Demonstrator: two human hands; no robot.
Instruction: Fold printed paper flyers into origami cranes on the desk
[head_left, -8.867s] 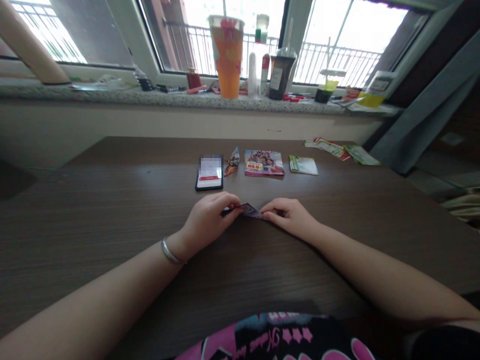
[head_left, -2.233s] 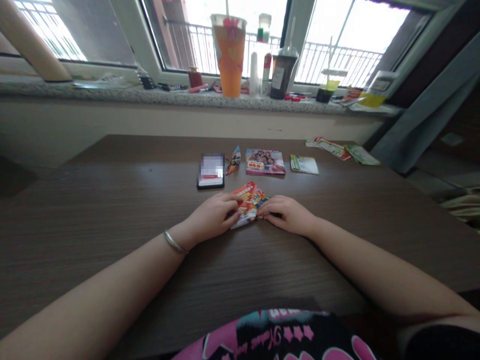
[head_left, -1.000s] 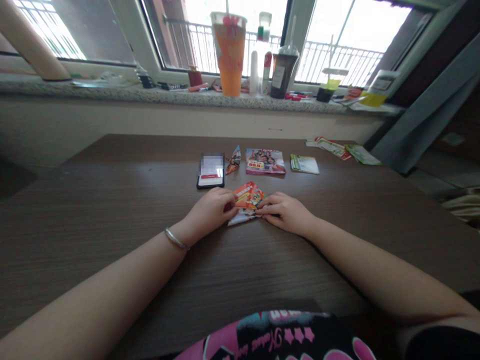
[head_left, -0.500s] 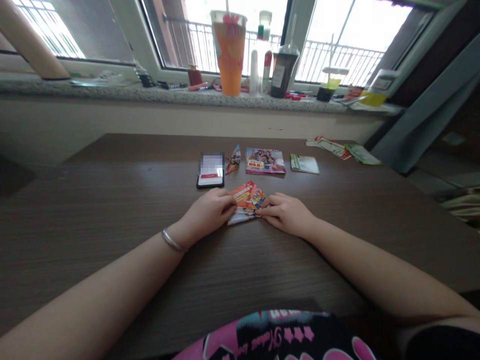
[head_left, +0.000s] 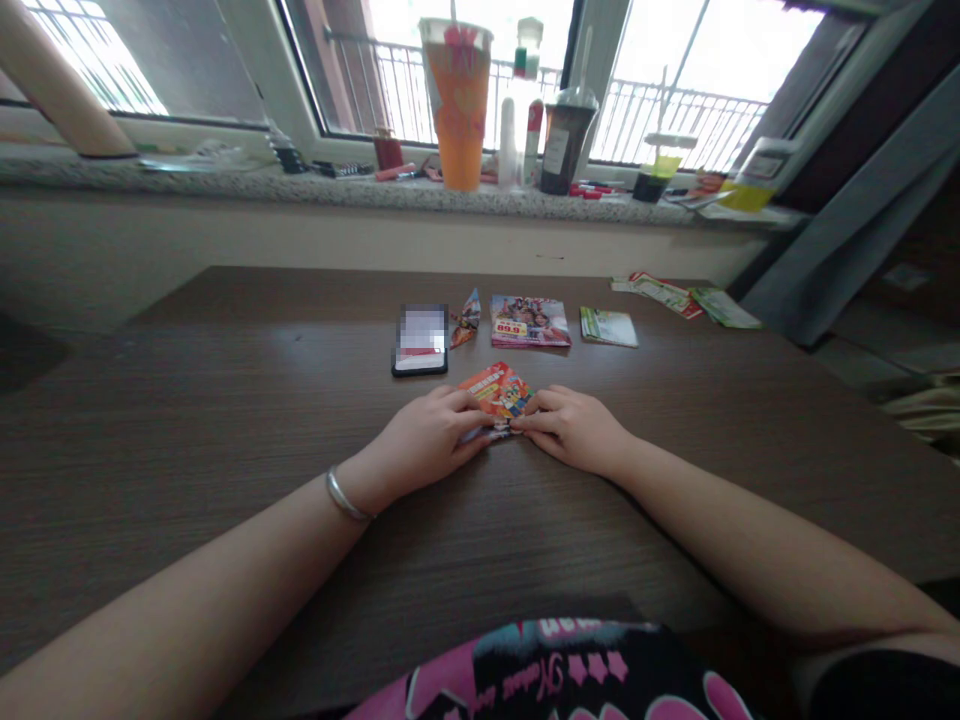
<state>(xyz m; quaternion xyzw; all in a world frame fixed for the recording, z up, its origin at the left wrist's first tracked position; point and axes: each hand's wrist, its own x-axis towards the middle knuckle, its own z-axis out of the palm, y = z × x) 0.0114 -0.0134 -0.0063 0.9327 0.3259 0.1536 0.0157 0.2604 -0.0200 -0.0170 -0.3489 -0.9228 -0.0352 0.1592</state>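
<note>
1. Two hands meet on a folded printed paper (head_left: 496,390) lying flat mid-table (head_left: 225,400), short of the phone (head_left: 420,340) toward the far edge.
2. The left hand (head_left: 420,440) has its fingers curled down over the paper's near-left edge. The right hand (head_left: 574,428) pinches the near-right edge.
3. Thin, light and glossy-looking, the paper likely creases, slides and tears easily, so it is best held at its folded edges.

Lived-in room at home, beside a window.
A dark brown wood-grain counter (head_left: 225,400) stands under a speckled stone windowsill (head_left: 300,190) holding a tall orange plastic drink cup (head_left: 456,110) and a dark lidded takeaway cup (head_left: 562,145); a grey fabric curtain (head_left: 847,230) hangs at the right.
</note>
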